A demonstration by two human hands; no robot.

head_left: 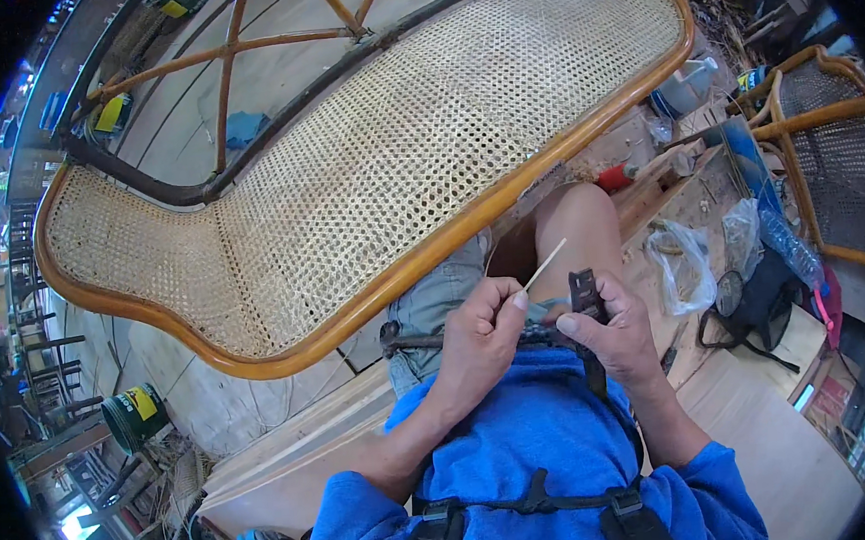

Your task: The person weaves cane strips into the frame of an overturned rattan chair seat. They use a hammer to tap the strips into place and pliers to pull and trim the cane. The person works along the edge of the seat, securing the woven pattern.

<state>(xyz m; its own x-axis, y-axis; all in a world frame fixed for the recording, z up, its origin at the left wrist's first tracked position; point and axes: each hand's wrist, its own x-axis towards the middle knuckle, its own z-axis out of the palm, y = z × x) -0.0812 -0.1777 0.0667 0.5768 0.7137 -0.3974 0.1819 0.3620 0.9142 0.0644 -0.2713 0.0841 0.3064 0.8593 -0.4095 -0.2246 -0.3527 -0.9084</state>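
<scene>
My left hand [485,329] is closed in a pinch on a thin pale cane strip [549,262], whose free end points up and right. Close beside it, my right hand [613,330] grips a narrow black object [583,294] with a notched upper end; its exact kind is not clear. Both hands are above my lap. Behind the left hand lies a dark bar with a knobbed end [393,341], like a hammer, partly hidden. Beyond my knees stretches a large woven cane panel [385,163] in a curved, glossy brown rattan frame [414,289].
A red-handled tool [619,176] lies on the wooden bench at right, near clear plastic bags [681,265] and a plastic bottle [790,248]. Another cane-backed piece of furniture [830,142] stands far right. A dark green bucket [134,416] is at left.
</scene>
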